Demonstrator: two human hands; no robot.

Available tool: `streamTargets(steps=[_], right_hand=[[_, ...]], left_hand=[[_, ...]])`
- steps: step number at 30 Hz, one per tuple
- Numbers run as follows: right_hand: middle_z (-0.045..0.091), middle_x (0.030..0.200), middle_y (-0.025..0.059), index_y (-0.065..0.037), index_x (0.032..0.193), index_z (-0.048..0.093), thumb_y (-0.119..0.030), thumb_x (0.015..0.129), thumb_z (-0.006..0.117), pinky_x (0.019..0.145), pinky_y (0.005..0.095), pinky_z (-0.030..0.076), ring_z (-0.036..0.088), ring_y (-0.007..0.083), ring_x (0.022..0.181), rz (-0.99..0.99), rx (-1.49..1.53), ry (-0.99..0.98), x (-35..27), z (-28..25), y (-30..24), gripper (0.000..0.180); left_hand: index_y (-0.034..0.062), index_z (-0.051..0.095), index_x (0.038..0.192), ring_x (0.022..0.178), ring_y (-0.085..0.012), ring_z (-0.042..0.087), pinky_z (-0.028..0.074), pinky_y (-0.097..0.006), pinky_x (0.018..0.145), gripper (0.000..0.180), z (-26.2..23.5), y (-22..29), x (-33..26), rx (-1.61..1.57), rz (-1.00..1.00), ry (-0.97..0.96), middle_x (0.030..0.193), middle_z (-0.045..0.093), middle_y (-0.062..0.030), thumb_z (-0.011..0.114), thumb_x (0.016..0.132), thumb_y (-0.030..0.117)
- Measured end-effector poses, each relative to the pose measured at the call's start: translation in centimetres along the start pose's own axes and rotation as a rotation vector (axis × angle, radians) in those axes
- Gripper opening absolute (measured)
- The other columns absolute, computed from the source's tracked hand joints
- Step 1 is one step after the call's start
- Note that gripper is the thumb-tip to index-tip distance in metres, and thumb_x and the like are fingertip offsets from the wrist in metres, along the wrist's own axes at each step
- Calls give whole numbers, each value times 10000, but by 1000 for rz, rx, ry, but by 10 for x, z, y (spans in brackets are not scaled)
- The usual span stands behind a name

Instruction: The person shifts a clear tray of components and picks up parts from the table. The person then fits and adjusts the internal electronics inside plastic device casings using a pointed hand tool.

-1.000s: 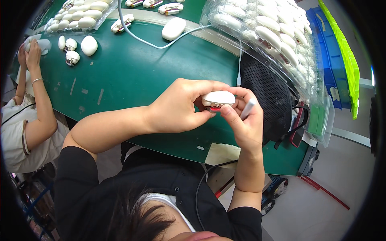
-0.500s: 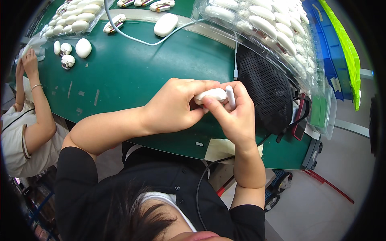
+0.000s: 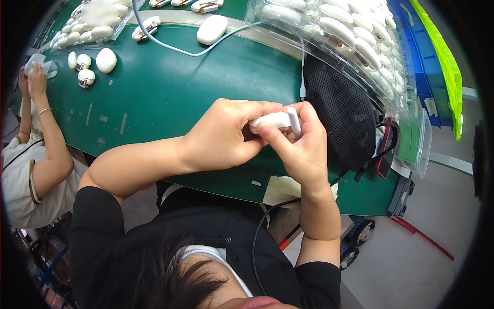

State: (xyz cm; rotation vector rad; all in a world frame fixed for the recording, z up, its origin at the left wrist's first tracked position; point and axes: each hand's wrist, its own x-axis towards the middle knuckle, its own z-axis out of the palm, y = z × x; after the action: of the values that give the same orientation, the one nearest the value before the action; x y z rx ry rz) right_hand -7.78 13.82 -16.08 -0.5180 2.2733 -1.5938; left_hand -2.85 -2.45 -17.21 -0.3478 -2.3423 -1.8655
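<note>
A smooth white rounded case (image 3: 274, 120) is held between my two hands above the green table. My left hand (image 3: 230, 133) is closed on the case's left end, with its fingers curled behind and under it. My right hand (image 3: 304, 140) presses its thumb on the near side of the case. Those same right fingers also hold a slim white bar-shaped piece (image 3: 294, 122), which stands nearly upright beside the case's right end. Whether bar and case touch is hard to make out. My fingers hide the underside of the case.
Trays of white rounded cases (image 3: 337, 32) are stacked at the back right, beside a black mesh bag (image 3: 338, 116) and a blue bin (image 3: 424, 77). A white cable (image 3: 193, 53) crosses the green table (image 3: 154, 103). Loose cases (image 3: 212, 29) lie farther back. A co-worker's hands (image 3: 35, 82) are at far left.
My hands keep their hold, with the case and bar nearly in the same place. At far left, the co-worker's hands have shifted slightly, and a pale object shows more plainly in them.
</note>
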Motion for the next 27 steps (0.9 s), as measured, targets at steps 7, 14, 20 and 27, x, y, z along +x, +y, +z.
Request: streamTargets(steps=[7,14,20,27], right_hand=[[640,766,87,25,911,527,-193,814,692,623,210,479,604,93,709,89,207,-77,1,-6,5,290],[619,861,58,12,972,556,-145,859,637,666,210,460,558,69,781,-1,365,-120,6,-22,-10,209],[615,856,45,14,962,596,-201,809,698,672,222,447,550,82,769,-376,84,189,-21,-63,-59,283],[597,704,33,35,975,594,-270,790,714,455,138,310,481,15,545,-975,-409,1240,-58,-222,-250,377]], left_hand=[[-32,554,1165,872,-133,627,529,-268,761,435,-4,-5,-1,-247,-173,-64,988,645,-101,655,742,-40],[13,552,1190,971,-133,587,501,-264,821,474,-13,11,19,-283,-123,-129,1084,599,-93,668,734,-47],[87,237,1419,770,-108,561,458,-252,719,982,-18,10,10,-225,43,-85,1206,466,-89,818,626,82],[3,537,1116,743,-104,591,488,-237,680,385,-11,6,7,-256,-63,-15,992,601,-77,670,754,13]])
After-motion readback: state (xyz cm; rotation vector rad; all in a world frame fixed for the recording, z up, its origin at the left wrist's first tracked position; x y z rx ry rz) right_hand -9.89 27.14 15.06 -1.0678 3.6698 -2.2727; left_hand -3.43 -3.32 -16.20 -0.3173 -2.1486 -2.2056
